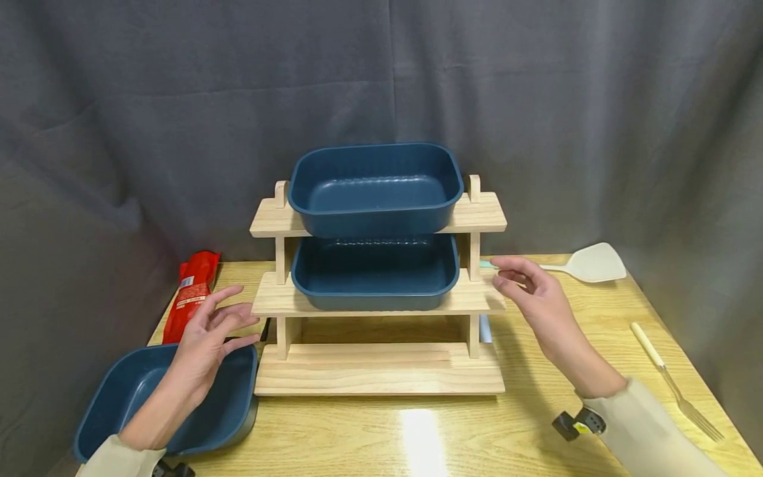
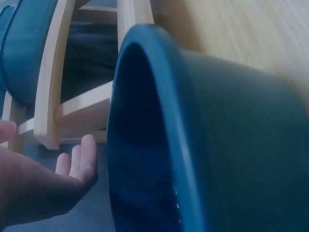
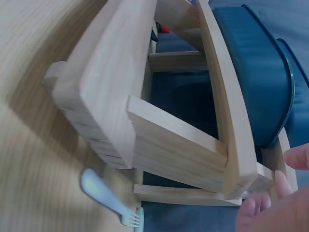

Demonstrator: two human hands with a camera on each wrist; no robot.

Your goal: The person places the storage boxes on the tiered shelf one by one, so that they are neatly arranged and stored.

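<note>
A three-step wooden shelf (image 1: 381, 379) stands in the middle of the table. One dark blue bin (image 1: 375, 222) sits on its top step, and a second blue bin (image 1: 375, 301) on the middle step. My left hand (image 1: 205, 344) hovers above a third blue bin (image 1: 244, 424), fingers loosely spread by the shelf's left end. At the opposite end is my right hand (image 1: 545, 301), its thumb and fingers slightly bent beside the middle step. Neither hand holds anything. Whether the fingertips touch the wood, I cannot tell.
A red packet (image 1: 193, 291) lies behind the left bin. On the right are a white spatula (image 1: 598, 263) and a fork (image 1: 670, 377) with a cream handle. A pale blue fork (image 3: 104, 191) lies by the shelf's right side. Grey curtain (image 1: 566, 132) encloses the table.
</note>
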